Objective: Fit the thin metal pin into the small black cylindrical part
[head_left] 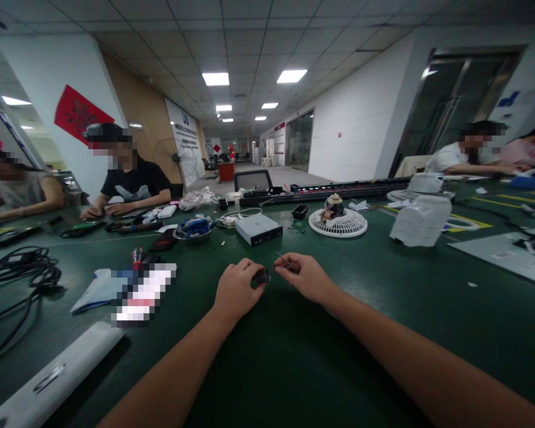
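My left hand is closed around a small dark, rounded part, whose end sticks out past the fingertips; its exact kind is too small to tell. A short way to the right, my right hand pinches a thin metal rod that points up and left. Both hands are low over the green table, and a small gap separates the rod from the dark part. Just beyond them lies a grey optical disc drive.
A white fan grille with a motor and a small black tray lie farther back. White plastic housings stand at right. Black cables, a blue cloth and a long white casing lie at left. People sit across the table.
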The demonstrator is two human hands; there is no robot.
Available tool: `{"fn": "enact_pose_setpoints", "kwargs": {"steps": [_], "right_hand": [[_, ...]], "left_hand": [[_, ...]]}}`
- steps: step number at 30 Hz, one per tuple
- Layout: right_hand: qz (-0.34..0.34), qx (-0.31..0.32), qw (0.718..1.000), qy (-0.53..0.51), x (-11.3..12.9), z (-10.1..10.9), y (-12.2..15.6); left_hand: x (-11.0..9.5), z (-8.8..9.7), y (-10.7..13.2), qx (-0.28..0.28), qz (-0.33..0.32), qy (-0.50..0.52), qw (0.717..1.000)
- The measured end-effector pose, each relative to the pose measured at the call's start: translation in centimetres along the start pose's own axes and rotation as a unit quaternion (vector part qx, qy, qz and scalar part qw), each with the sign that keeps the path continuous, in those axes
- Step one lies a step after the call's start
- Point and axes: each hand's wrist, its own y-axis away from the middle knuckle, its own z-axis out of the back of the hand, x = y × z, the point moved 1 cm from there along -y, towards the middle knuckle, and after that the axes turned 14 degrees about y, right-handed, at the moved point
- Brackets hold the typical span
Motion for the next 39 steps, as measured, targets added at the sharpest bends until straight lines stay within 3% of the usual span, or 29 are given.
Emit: {"fn": "enact_pose_setpoints", "kwargs": {"steps": [11,22,27,30,35,39], "right_hand": [[0.136,-0.001,0.989,0.054,1.0,0.6,0.4],[0.021,-0.007,0.999,0.024,0.9,0.2,0.6],[0.119,-0.073,0.986,0.093,1.4,0.5,0.9],[0.167,-0.073,0.975,0.130,1.5,0.6,1.1],[0.189,-0.093,0.965,0.157,1.5,0.6,1.2],[0.192,-0.095,0.969,0.120,1.5,0.5,1.2]], "left_hand": [[-0.1,-0.1,0.0,0.019,-0.075,0.030,0.997],[0.1,0.3,0.0,-0.005,-0.131,0.065,0.989],[0.1,0.0,0.1,-0.016,-0.117,0.055,0.991],[-0.1,-0.1,0.1,-0.023,-0.118,0.052,0.991],[-0.3,-0.1,0.1,-0.030,-0.115,0.052,0.992],[-0.2,-0.2,0.2,-0.037,-0.120,0.054,0.991]]}}
